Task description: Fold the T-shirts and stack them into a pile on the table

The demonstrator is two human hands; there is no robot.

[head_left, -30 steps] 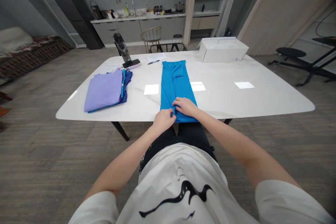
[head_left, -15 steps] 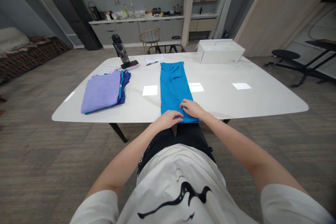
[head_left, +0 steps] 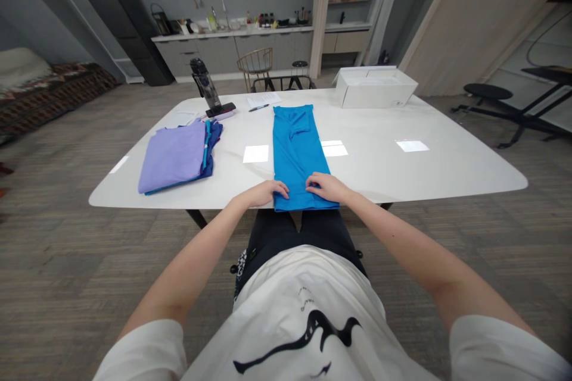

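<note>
A blue folded garment lies lengthwise on the white table, its near hem at the front edge. Wrinkles run down its middle and along the far part. At its near left edge rests my left hand, fingers stretched out over the cloth and nothing gripped. My right hand is on the near right part, its bent fingers pinched together against the fabric. To the left sits a stack of folded clothes, with a lilac garment on top and blue ones showing beneath.
Behind the stack stands a black handheld vacuum cleaner. A pen and a paper sheet lie near the far edge. An open white box stands at the far right. Beyond the table are a chair and a kitchen counter.
My left hand has moved left, from the middle of the near hem to its left edge. My right hand shifted slightly right earlier. The near part of the garment is flatter.
</note>
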